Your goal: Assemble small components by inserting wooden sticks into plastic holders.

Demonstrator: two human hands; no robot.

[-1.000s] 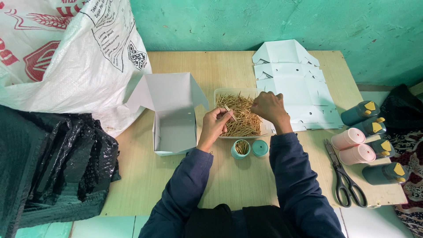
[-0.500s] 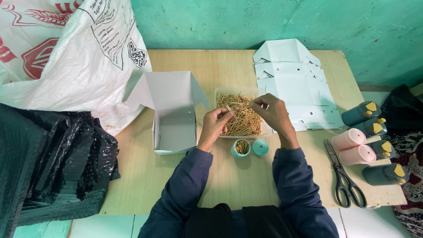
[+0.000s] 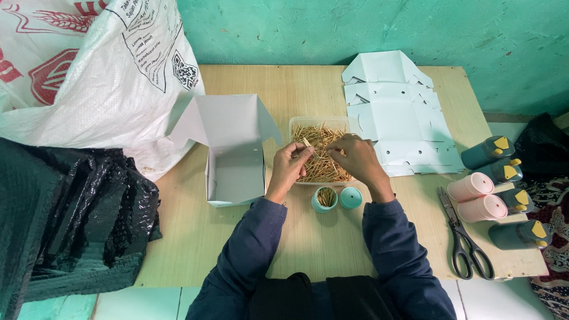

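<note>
left hand (image 3: 290, 165) pinching toothpicks (image 3: 320, 155) | right hand (image 3: 354, 159) pinching toothpicks | over tray (image 3: 296, 123)

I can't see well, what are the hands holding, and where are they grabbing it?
Both the left hand and right hand pinch thin wooden toothpicks over the clear tray; which part they grip is too small to tell.

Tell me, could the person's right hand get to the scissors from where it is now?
Probably yes. The right hand is over the toothpick tray, and the scissors lie flat on the table to its right, with only bare wood between.
</note>
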